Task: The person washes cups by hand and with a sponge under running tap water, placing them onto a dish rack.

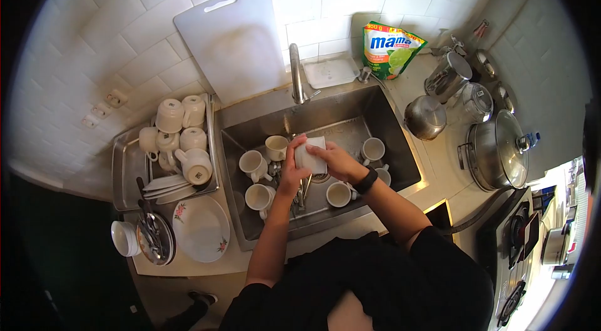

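Observation:
Above the middle of the sink (400,143), my left hand (293,168) and my right hand (338,162) are both closed around a white squarish thing (311,159). Fingers cover much of it, and I cannot tell whether it is a sponge, a cloth or a cup. Below and left of my hands stand white mugs, among them one mug (252,165) and another (258,197). To the right are a mug (373,151) and a nearer mug (339,194). Metal cutlery (303,193) lies under my hands, partly hidden.
The faucet (297,74) rises behind the sink. Stacked mugs (169,116) fill a metal tray (128,162) at left, with a floral plate (201,229) in front. A cutting board (235,43) leans on the wall. A detergent pouch (393,50) and a lidded pot (501,149) stand right.

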The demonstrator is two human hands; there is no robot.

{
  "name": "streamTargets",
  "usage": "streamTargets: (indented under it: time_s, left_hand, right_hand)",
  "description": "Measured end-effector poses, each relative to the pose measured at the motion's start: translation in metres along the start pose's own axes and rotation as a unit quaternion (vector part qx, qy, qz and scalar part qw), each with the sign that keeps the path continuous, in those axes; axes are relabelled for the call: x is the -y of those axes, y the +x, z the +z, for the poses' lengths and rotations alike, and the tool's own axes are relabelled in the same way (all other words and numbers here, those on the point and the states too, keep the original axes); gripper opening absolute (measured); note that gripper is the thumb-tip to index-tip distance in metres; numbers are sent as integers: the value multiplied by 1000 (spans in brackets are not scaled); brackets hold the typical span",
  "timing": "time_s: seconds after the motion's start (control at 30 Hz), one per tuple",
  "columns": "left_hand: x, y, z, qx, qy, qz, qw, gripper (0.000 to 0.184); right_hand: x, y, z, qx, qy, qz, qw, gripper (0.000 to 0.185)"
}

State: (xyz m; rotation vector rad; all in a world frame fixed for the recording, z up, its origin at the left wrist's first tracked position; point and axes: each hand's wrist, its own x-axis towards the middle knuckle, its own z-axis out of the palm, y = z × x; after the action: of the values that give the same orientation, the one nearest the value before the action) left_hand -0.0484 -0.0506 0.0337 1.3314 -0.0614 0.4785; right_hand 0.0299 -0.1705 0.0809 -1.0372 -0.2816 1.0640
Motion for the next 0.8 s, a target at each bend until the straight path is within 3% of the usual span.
streamTargets:
  time_s: [0.07, 0.17, 0.27, 0.3, 0.37, 0.47, 0.57, 0.6, 0.7, 0.8]
  left_hand:
    - [4, -2, 6, -47, -169, -48, 983, 55]
    - [-5, -3, 2, -68, -293, -334, 893, 58]
    - [-26, 2, -1, -17, -262, -331, 906, 61]
    - [-25, 2, 0, -35, -234, -287, 928, 61]
    - [-22, 2, 3, -68, -175, -197, 962, 62]
    - [-25, 2, 2, -14, -168, -163, 972, 63]
    - [-15, -2, -8, -25, -351, -194, 915, 58]
    - [-17, 0, -12, -46, -429, -230, 872, 47]
    - [-7, -2, -27, 57, -290, -242, 924, 36]
    - [-8, 1, -28, 118, -259, -269, 920, 35]
  right_hand:
    - [6, -3, 1, 2, -94, -35, 995, 30]
    - [14, -6, 0, 6, -182, -54, 982, 29]
    - [14, -6, -6, 31, -238, -88, 967, 32]
    - [12, -6, -8, 43, -254, -104, 961, 33]
    - [6, -7, -2, 33, -208, -122, 970, 36]
    - [10, -13, -1, 57, -164, -94, 980, 40]
    - [25, -16, -8, 112, -187, -25, 976, 42]
    - [30, -16, -11, 129, -204, -3, 970, 42]
    - [45, -21, -14, 188, -85, 12, 978, 47]
    - [36, -5, -41, 170, -54, 9, 984, 52]
